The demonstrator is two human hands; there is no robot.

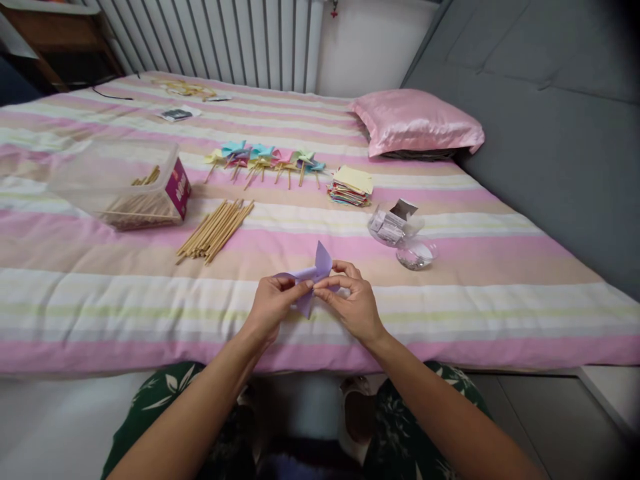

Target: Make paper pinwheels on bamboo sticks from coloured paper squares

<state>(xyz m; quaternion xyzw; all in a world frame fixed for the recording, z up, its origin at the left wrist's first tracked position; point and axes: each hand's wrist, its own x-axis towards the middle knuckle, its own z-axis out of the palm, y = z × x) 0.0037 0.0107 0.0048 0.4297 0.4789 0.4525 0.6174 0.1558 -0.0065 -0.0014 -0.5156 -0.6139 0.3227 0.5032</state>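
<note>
A purple paper pinwheel is held over the front part of the bed, its pointed blades sticking up, left and down. My left hand pinches it from the left, thumb near the centre. From the right, my right hand closes thumb and forefinger at the same centre. Any small pin between the fingertips is too small to make out. Beyond my hands lies a bundle of thin wooden sticks. To the right are a small clear round dish with tiny shiny pieces and an open clear container with packets.
A clear plastic box with more sticks stands at the left. Several finished pinwheels on sticks lie in a row farther back. Beside them is a stack of coloured paper squares. A pink pillow rests against the grey headboard.
</note>
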